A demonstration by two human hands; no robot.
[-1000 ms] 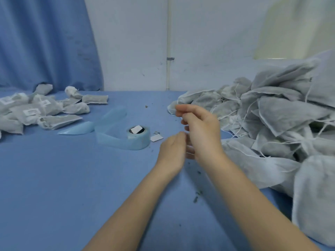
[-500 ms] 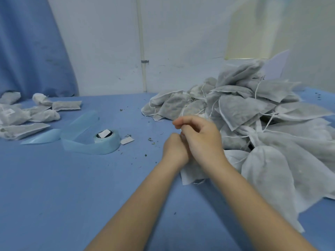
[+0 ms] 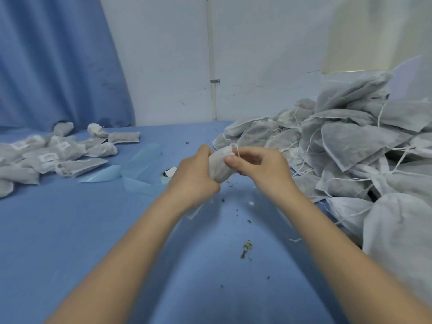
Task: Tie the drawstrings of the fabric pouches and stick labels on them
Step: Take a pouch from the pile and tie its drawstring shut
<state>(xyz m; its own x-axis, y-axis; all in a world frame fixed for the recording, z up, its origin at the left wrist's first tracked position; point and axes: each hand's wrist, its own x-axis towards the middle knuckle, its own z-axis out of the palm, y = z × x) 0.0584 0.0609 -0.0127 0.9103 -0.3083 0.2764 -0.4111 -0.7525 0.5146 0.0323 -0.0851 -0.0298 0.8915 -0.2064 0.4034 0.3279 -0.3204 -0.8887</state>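
A small grey-white fabric pouch (image 3: pixel 219 166) is held above the blue table, between both hands. My left hand (image 3: pixel 192 176) grips its body from the left, fingers curled round it. My right hand (image 3: pixel 261 168) pinches the pouch's gathered top, where a thin white drawstring (image 3: pixel 236 150) sticks up. A large heap of untied pouches (image 3: pixel 350 146) with loose strings fills the right side. The roll of light blue label backing (image 3: pixel 140 174) lies just left of my left hand, partly hidden by it.
A pile of tied, labelled pouches (image 3: pixel 53 157) lies at the far left. Dark crumbs (image 3: pixel 245 249) are scattered on the blue table (image 3: pixel 70 242). A blue curtain (image 3: pixel 58 61) and a white wall stand behind.
My hands have lifted a pouch from the heap's edge and drawn slightly apart on it; before, they were pressed together. The view has swung back to the left.
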